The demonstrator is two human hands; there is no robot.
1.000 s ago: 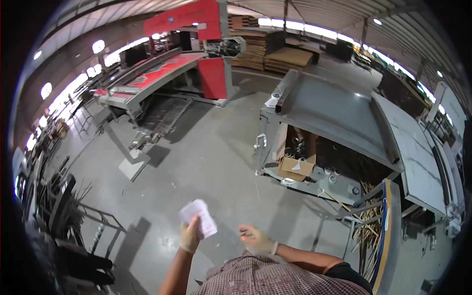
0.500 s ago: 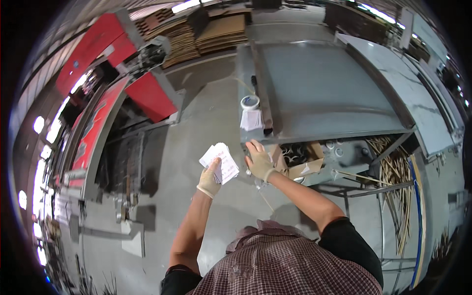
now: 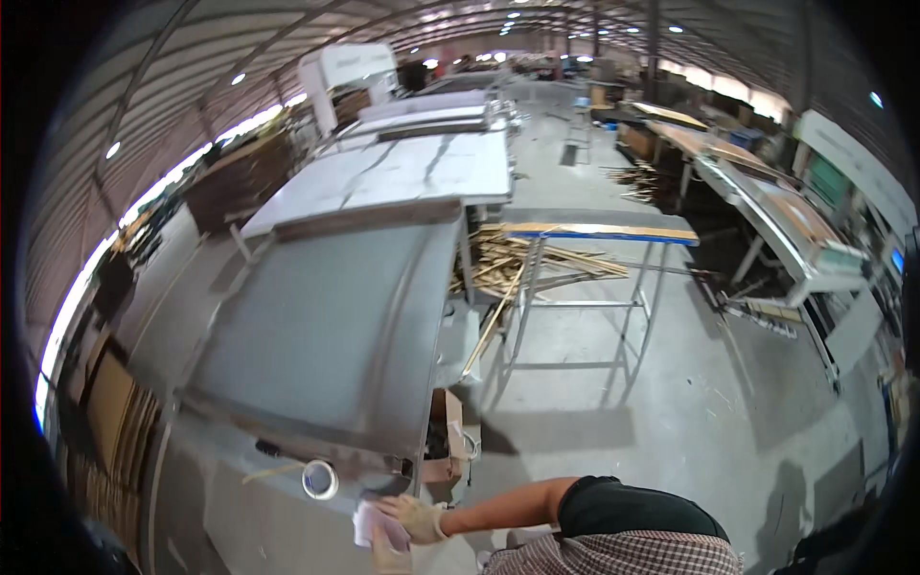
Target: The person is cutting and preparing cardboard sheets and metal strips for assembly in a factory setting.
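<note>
Low in the view, at the front corner of the grey metal table, my left hand (image 3: 390, 556) in a pale glove is closed on a stack of white paper slips (image 3: 368, 529), blurred by motion. My right hand (image 3: 417, 518), also gloved, reaches in from the right, with its fingers stretched out over the slips' edge. The slips partly hide its fingertips. A white roll of tape (image 3: 320, 479) lies just left of the hands on the table's near strip.
The grey metal table (image 3: 307, 316) spreads ahead, with a marbled white panel (image 3: 402, 172) beyond it. An open cardboard box (image 3: 443, 436) stands below its right side. Farther right are a metal stand (image 3: 585, 305) and a heap of wooden strips (image 3: 498, 259).
My view has swung to the right and up, so the table now lies left of centre. My right hand has come together with the slips in my left hand.
</note>
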